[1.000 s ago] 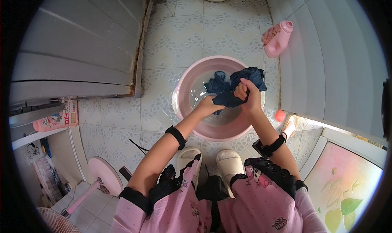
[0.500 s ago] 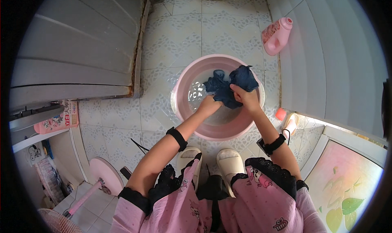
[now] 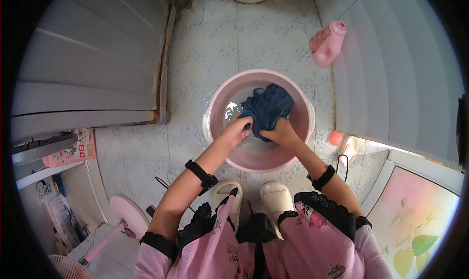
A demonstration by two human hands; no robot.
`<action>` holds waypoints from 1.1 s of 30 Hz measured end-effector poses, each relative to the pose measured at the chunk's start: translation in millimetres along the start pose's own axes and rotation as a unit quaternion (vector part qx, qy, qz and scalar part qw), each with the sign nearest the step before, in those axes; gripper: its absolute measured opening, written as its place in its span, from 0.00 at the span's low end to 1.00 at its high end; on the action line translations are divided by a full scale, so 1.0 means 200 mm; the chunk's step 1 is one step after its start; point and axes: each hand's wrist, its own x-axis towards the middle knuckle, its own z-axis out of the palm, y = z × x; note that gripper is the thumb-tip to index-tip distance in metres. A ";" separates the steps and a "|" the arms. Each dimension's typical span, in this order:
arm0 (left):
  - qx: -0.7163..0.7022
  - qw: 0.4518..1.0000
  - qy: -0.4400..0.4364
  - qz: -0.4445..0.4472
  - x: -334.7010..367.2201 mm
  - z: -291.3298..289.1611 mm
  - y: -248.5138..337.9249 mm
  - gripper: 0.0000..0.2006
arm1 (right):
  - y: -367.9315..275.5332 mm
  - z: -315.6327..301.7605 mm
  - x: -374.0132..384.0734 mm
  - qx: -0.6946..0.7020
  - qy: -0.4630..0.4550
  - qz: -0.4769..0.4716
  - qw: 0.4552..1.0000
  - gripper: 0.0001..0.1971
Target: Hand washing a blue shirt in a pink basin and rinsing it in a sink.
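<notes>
A bunched dark blue wet garment (image 3: 267,105) hangs between my two hands over a round pink basin (image 3: 261,165) of cloudy water. My left hand (image 3: 238,128) is closed on the garment's near left edge. On its near right side, my right hand (image 3: 279,131) grips the cloth with the thumb toward the middle. The cloth's folds hide some of my fingertips. Light glints on the water (image 3: 231,109) at the basin's left.
A pink jug (image 3: 328,43) without a cap stands by the right wall; a red cap (image 3: 335,137) and a brush-like item (image 3: 348,149) lie nearer. Left are a grey metal cabinet (image 3: 93,59) and a pink fan base (image 3: 129,215). My cream slippers (image 3: 276,197) are just below the basin.
My right hand has come down and left, closer to my left hand. The garment, spread and partly lifted at the right before, is now gathered in one bunch between both hands.
</notes>
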 end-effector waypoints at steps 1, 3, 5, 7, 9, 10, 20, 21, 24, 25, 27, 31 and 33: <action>-0.076 0.996 -0.024 -0.035 0.00 0.01 0.01 0.19 | 0.02 0.01 0.00 -0.002 0.003 0.000 1.000 0.26; -0.150 0.985 -0.048 -0.071 -0.03 0.05 0.03 0.26 | 0.05 0.03 0.00 -0.002 0.041 0.080 0.996 0.21; -0.082 0.994 -0.036 -0.062 -0.09 0.20 0.05 0.29 | 0.04 0.01 -0.01 -0.075 0.034 0.096 0.992 0.18; 0.009 0.999 -0.015 -0.051 -0.18 0.29 0.09 0.48 | -0.03 0.03 -0.02 -0.142 0.020 0.106 0.984 0.15; 0.236 0.972 0.013 0.009 -0.13 0.28 0.04 0.58 | -0.10 0.08 -0.07 -0.346 -0.008 -0.068 0.936 0.14; 0.251 0.968 0.031 0.001 -0.14 0.27 0.06 0.57 | -0.12 0.09 -0.09 -0.354 -0.018 -0.076 0.932 0.14; -0.153 0.982 -0.042 -0.105 0.01 -0.07 -0.04 0.07 | -0.39 0.21 -0.17 -0.356 0.175 -0.238 0.887 0.17; -0.154 0.981 -0.052 -0.110 0.02 0.00 -0.03 0.07 | -0.35 0.20 -0.16 -0.364 0.178 -0.231 0.885 0.17; -0.129 0.990 -0.037 -0.053 0.00 0.12 0.00 0.11 | -0.21 0.26 -0.12 -0.419 0.213 -0.087 0.878 0.21; -0.129 0.989 -0.038 -0.054 -0.04 0.18 0.02 0.11 | -0.21 0.23 -0.10 -0.420 0.212 -0.085 0.878 0.21; -0.075 0.995 0.059 0.013 -0.14 0.28 0.05 0.12 | -0.23 0.17 -0.08 -0.315 0.048 0.060 0.946 0.29; -0.124 0.986 0.069 0.086 -0.17 0.30 0.04 0.14 | -0.20 0.16 -0.08 -0.244 0.098 -0.018 0.965 0.37; -0.100 0.983 0.077 0.134 -0.20 0.34 0.06 0.13 | -0.21 0.16 -0.07 -0.173 0.092 0.030 0.980 0.36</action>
